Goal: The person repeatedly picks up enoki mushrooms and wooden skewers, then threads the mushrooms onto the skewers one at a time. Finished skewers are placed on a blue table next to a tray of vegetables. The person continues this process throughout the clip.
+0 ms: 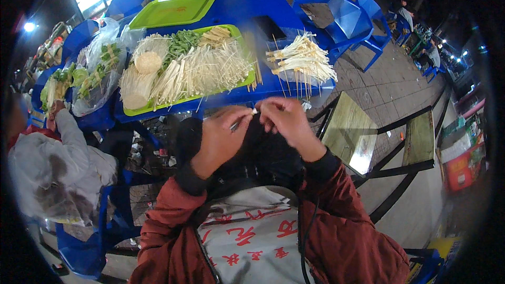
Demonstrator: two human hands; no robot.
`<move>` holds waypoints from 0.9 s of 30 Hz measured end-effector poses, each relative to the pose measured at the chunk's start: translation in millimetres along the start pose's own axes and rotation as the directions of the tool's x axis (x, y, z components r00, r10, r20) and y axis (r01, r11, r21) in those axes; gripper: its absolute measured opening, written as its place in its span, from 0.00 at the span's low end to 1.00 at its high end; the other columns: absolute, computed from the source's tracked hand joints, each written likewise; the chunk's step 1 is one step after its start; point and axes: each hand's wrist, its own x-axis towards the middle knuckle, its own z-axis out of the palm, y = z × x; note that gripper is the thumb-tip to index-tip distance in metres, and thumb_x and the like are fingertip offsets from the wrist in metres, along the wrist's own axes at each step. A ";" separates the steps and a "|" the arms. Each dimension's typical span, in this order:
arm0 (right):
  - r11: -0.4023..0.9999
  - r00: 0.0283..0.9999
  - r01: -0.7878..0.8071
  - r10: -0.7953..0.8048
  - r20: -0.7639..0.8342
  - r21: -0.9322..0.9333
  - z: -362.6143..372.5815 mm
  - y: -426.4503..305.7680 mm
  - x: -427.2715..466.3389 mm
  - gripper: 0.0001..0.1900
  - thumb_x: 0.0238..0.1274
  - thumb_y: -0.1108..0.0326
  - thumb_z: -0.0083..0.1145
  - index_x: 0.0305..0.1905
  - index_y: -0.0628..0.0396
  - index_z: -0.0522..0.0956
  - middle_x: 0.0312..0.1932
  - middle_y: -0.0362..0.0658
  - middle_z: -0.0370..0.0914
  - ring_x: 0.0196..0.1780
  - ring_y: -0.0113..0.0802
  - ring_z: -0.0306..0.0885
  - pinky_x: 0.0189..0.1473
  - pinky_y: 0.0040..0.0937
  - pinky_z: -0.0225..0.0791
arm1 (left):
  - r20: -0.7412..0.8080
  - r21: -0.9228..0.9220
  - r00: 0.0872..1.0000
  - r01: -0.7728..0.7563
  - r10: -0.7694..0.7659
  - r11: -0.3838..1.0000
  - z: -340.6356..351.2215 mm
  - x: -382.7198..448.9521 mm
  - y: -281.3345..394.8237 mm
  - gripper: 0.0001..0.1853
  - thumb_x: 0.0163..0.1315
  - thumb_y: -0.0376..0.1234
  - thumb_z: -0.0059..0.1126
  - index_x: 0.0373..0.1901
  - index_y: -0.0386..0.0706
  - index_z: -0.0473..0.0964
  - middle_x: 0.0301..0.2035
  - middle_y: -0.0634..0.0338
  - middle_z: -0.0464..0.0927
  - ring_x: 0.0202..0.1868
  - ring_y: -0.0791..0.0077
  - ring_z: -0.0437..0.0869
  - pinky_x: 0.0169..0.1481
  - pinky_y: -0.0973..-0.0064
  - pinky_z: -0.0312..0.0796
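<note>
Over my lap, just off the table's near edge, my left hand [227, 132] pinches a small pale piece [254, 111] between thumb and fingertips; what it is cannot be told. My right hand [282, 120] is close beside it, fingers curled, and whether it holds anything is unclear. Beyond them, a green tray [148, 111] bears loose enoki mushrooms [217, 65], cut green vegetables [183, 41] and pale yellowish strips [216, 34]. Thin wooden skewers [258, 69] lie at its right edge. Farther right, skewered enoki bundles [303, 63] are piled on clear plastic.
The blue table [252, 2] also holds another green tray [173, 10] and plastic bags with leafy vegetables [96, 75]. A co-worker in a pale smock [59, 173] sits at left, a hand at the vegetables. Blue plastic chairs [347, 19] and a wooden-topped bench [351, 134] stand at right.
</note>
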 end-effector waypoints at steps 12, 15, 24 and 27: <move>0.204 0.834 -0.218 -0.468 -0.291 -0.954 -64.1 30.9 105.3 0.16 0.58 0.51 0.59 0.34 0.54 0.85 0.32 0.53 0.84 0.36 0.54 0.84 0.38 0.47 0.78 | 0.047 -0.641 0.861 0.415 -0.506 0.646 -27.8 12.3 -17.8 0.08 0.68 0.27 0.58 0.46 0.32 0.78 0.38 0.56 0.85 0.36 0.77 0.83 0.45 0.78 0.77; 0.376 0.782 -0.159 -0.516 -0.348 -0.913 -66.3 17.7 96.8 0.17 0.57 0.52 0.58 0.34 0.56 0.85 0.34 0.53 0.85 0.36 0.54 0.84 0.37 0.48 0.77 | 0.030 -0.661 0.827 0.437 -0.561 0.610 -36.7 15.4 -21.7 0.09 0.69 0.29 0.58 0.45 0.33 0.78 0.37 0.55 0.84 0.35 0.76 0.83 0.44 0.78 0.77; 0.938 0.895 0.341 -0.345 -0.282 -0.066 -40.8 -49.1 -22.6 0.06 0.60 0.71 0.62 0.29 0.62 0.79 0.21 0.30 0.71 0.23 0.15 0.64 0.25 0.19 0.56 | -0.106 -0.757 0.773 0.345 -0.625 0.555 -63.1 22.8 -25.7 0.09 0.68 0.30 0.59 0.45 0.35 0.79 0.38 0.54 0.84 0.34 0.75 0.83 0.43 0.77 0.76; 0.934 0.939 0.341 -0.343 0.004 0.105 -21.6 -36.0 -61.3 0.06 0.62 0.71 0.61 0.30 0.60 0.78 0.21 0.29 0.68 0.26 0.13 0.60 0.27 0.18 0.52 | -0.153 -0.790 0.780 0.272 -0.607 0.549 -67.4 26.9 -20.4 0.10 0.68 0.30 0.60 0.47 0.34 0.78 0.39 0.54 0.84 0.36 0.74 0.84 0.44 0.77 0.77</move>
